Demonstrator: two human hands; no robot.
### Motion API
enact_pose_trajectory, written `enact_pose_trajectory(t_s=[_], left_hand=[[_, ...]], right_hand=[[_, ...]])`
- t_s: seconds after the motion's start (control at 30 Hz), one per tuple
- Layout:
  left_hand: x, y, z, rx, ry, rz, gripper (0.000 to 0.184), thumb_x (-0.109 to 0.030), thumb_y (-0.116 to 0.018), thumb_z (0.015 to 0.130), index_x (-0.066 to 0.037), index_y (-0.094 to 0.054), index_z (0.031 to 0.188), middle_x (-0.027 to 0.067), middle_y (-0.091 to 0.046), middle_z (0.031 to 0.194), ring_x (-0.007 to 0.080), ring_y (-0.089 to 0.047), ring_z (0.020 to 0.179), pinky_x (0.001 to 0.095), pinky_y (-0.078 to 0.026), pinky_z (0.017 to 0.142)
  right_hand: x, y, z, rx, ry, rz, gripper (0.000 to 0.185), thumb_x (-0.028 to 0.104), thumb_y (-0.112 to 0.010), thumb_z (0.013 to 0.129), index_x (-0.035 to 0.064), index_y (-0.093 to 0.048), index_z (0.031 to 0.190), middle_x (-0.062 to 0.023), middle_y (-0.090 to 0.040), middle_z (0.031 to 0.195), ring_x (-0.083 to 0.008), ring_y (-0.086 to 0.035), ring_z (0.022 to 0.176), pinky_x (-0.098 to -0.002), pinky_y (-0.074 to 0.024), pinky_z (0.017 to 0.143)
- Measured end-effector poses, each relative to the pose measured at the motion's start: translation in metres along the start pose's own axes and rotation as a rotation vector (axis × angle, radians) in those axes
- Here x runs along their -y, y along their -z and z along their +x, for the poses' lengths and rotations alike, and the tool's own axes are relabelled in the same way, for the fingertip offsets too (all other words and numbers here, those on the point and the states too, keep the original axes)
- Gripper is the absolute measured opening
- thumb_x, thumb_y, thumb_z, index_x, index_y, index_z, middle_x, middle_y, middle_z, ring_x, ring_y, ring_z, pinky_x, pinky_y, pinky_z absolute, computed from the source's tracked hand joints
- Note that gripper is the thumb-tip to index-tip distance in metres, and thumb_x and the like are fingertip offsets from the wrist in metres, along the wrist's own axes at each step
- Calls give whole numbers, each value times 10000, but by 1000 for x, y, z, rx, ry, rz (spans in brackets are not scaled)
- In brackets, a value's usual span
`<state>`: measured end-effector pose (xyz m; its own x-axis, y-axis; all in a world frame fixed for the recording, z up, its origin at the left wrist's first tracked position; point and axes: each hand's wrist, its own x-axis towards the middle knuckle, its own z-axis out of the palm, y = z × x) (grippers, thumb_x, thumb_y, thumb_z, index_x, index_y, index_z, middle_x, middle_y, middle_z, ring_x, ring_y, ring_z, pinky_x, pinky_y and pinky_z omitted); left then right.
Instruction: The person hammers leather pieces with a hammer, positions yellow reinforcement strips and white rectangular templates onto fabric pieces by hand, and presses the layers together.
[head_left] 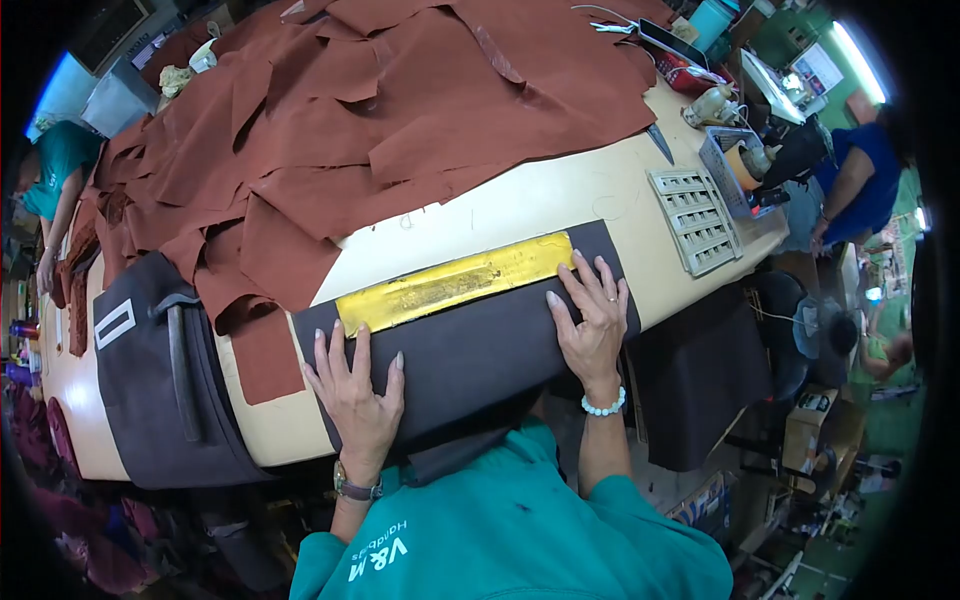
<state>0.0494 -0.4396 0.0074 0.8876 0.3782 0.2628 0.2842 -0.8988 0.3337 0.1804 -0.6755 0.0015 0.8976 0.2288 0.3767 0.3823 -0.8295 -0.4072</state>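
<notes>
- The yellow strip (455, 280) lies flat on the dark sheet (450, 355), close along its far edge, so the placing looks largely done.
- The left hand (362, 405) is spread and palm down, its fingertips at the strip's near left corner and the thumb on the sheet.
- The right hand (592, 335) is open too, fingers at the strip's right end, thumb just below; neither grip closes around anything.
- Both seem to be steadying or lining up the strip; whether it is fixed down, I cannot tell.
- No cut or fold shows along the strip, so any such work there appears undone.
- The strip is long, narrow and straight-sided, glossy, with a dark, scuffed middle.
- The sheet is matte, smooth and supple, its near side draping over the edge of the pale desk (480, 215).
- Beyond lie overlapping red-brown leather pieces (330, 110), creased, with ragged edges.
- At left, a hammer (182, 370) rests on folded dark material (145, 400).
</notes>
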Motion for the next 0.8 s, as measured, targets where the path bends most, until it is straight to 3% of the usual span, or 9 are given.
enact_pose_trajectory(t_s=[0.4, 0.47, 0.8], left_hand=[[0, 0, 1, -11, 8, -37, 523, -310, -666, 795, -66, -549, 1242, 189, -438, 1327, 400, -330, 1290, 619, -219, 1017], [0, 0, 1, -19, 14, -12, 521, -272, -684, 783, -71, -549, 1244, 170, -446, 1331, 392, -350, 1276, 570, -227, 1034], [3, -5, -2, -61, 6, -44, 520, -303, -671, 787, -51, -563, 1229, 186, -442, 1319, 399, -339, 1277, 616, -240, 998]], right_hand=[[-3, -1, 1, -1, 30, -35, 359, 244, -668, 796, 119, -660, 1132, -66, -563, 1280, -338, -446, 1229, -548, -258, 1041], [-5, -3, 0, 2, 36, -52, 363, 243, -667, 800, 121, -655, 1141, -63, -559, 1289, -332, -446, 1237, -543, -258, 1044], [-7, -5, -1, 20, 54, -69, 360, 263, -621, 858, 109, -629, 1183, -66, -554, 1297, -335, -435, 1252, -516, -243, 1061]])
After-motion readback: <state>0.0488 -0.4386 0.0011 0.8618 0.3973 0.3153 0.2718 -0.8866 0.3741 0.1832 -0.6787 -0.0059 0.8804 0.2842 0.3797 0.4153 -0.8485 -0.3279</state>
